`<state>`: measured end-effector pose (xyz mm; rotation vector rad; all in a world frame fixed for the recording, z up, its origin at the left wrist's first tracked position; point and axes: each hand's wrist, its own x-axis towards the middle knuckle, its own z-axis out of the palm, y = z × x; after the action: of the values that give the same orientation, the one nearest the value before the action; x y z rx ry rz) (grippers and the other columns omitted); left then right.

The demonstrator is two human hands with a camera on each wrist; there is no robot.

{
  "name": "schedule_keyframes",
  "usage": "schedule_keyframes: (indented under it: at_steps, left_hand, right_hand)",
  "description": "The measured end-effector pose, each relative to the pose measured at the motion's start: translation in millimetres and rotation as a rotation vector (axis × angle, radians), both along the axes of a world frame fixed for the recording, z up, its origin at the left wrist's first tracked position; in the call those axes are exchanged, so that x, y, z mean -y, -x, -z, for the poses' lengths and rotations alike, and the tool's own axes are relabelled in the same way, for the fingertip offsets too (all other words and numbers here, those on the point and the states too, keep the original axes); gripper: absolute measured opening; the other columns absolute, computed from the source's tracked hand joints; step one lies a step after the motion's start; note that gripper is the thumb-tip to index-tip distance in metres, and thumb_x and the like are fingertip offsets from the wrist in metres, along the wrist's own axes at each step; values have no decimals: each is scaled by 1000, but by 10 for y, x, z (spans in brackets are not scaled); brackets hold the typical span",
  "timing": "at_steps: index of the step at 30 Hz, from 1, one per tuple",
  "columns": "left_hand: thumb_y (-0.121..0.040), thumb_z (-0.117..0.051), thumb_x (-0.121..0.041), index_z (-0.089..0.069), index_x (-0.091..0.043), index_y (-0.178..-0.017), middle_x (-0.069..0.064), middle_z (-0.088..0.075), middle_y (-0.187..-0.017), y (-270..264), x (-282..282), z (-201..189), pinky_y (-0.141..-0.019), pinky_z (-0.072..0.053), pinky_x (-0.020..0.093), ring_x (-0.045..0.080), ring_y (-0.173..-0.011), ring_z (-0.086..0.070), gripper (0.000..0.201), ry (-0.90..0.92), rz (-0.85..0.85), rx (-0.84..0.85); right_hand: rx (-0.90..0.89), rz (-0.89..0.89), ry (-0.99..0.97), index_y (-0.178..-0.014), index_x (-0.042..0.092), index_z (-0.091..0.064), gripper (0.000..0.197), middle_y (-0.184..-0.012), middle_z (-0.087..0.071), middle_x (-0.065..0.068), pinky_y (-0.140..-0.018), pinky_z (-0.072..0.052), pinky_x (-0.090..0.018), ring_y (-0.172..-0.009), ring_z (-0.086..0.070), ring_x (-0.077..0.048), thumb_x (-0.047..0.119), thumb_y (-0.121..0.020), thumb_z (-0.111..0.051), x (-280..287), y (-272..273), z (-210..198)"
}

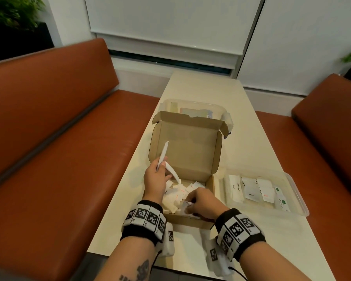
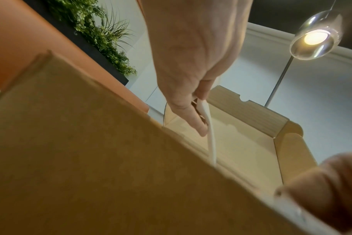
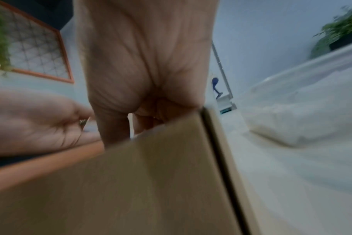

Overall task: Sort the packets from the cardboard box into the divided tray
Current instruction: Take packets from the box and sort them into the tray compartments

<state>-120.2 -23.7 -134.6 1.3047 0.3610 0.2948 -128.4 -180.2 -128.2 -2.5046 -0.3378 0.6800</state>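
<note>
In the cardboard box [image 1: 187,157], left hand [image 1: 157,175] pinching sticks [image 1: 164,155] — right hand [image 1: 204,202] gripping packet [image 1: 185,205]

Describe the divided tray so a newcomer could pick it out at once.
Start at the pale table between the orange benches and find the open cardboard box in its middle. The divided tray is the clear plastic one just right of that box. Unlike the clear lidded container behind the box, it is open-topped and holds white packets in tidy rows.

Brown cardboard box [image 1: 187,151]; white packets [image 1: 176,192]; rust-orange benches [image 1: 49,122].
</note>
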Motion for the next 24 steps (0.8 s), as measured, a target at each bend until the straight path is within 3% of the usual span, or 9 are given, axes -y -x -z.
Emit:
schedule_keyframes:
  at_steps: [2, 7, 11, 15, 17, 20, 22, 24]
  left_hand:
    - [-102, -40, -14, -59, -17, -116, 9, -59, -120, 5, -36, -12, -74, -56, 24, 25, -112, -58, 23, -4, -12, -1]
    - [-102, -39, -15, -56, -20, -110, 5, -57, -127, 26, -63, -40, -81, -56, 31, 24, -113, -57, 19, 23, -16, -14]
    - [-102, -39, -16, -57, -18, -111, 9, -60, -115, 32, -15, -77, -71, -58, 26, 21, -104, -62, 20, 109, 49, -23]
    - [-102, -39, -18, -60, -22, -101, 6, -65, -95, 34, 38, -114, -64, -57, 25, 13, -83, -71, 21, 176, 124, -40]
    - [-102, -40, -19, -60, -23, -102, 7, -65, -99, 15, 55, -132, -67, -58, 28, 17, -91, -69, 20, 157, 140, -61]
    - [-101, -40, -20, -58, -18, -101, 10, -65, -103, -35, 56, -142, -70, -57, 28, 23, -99, -67, 17, 119, 106, -86]
    - [-102, -39, -19, -54, -13, -108, 4, -66, -102, -50, 31, -147, -83, -54, 32, 24, -105, -64, 18, 69, 36, -95]
    - [-101, -39, -17, -46, -13, -120, -6, -66, -98, -54, 3, -130, -93, -49, 38, 22, -107, -60, 21, -23, 5, -114]
  right_hand:
    - [27, 70, -91, -93, 5, -68, 18, -81, -64, -8, -55, -46, -15, -60, -57, -9, 17, -81, -73, 68, -58, -82]
    - [119, 220, -380, -79, 26, -68, 8, -74, -67, 6, -55, -47, -12, -63, -60, -4, 22, -79, -75, 180, -154, -301]
    - [27, 241, -566, -95, 15, -72, 16, -87, -73, -7, -72, -55, -33, -75, -68, -21, 19, -80, -74, 130, -165, -363]
    - [-30, 216, -610, -100, 10, -70, 20, -87, -72, -11, -66, -52, -28, -71, -66, -18, 18, -82, -72, 86, -147, -322]
    - [-57, 224, -632, -99, 10, -70, 18, -88, -72, -12, -67, -51, -28, -72, -66, -18, 17, -83, -71, 77, -140, -300]
    - [-54, 247, -631, -98, 9, -71, 17, -93, -72, -16, -73, -51, -37, -77, -65, -24, 16, -83, -71, 101, -163, -277]
    - [-36, 259, -610, -98, 9, -71, 18, -94, -72, -14, -77, -54, -39, -82, -67, -27, 17, -83, -71, 134, -186, -289]
    - [-6, 283, -606, -94, 10, -70, 14, -89, -72, -10, -70, -55, -32, -80, -69, -22, 19, -83, -71, 190, -222, -332]
